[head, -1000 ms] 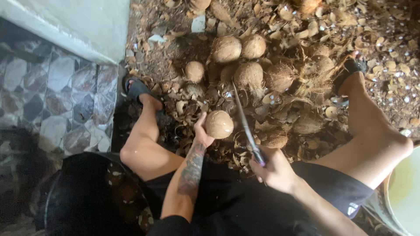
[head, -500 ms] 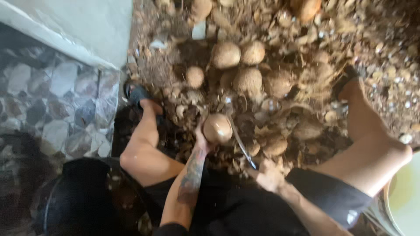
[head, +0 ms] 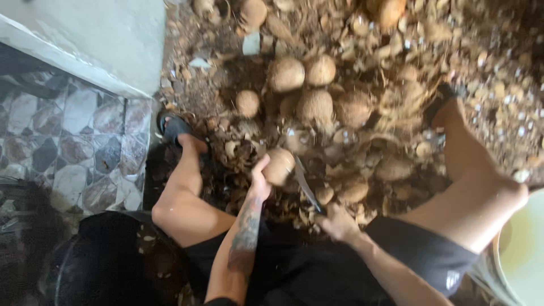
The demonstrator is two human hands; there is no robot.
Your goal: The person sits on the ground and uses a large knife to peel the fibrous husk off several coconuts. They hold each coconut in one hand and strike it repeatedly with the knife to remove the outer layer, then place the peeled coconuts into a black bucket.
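My left hand (head: 260, 180) grips a round brown coconut (head: 279, 165) and holds it up between my knees. My right hand (head: 338, 221) is closed on the handle of a long knife (head: 306, 186). The blade slants up to the left and its tip meets the right side of the held coconut. Several husked coconuts (head: 316, 105) lie in a cluster on the ground just beyond my hands.
Husk scraps and shell pieces (head: 487, 85) cover the ground. My bare legs spread to either side, the left foot in a dark sandal (head: 174, 127). Patterned tiles (head: 68, 136) and a pale concrete slab (head: 90, 34) lie at left. A pale bucket rim (head: 524, 249) shows at right.
The knife has swung down from a raised slant onto the coconut's right side. My right hand dropped lower and the left hand kept its hold on the coconut.
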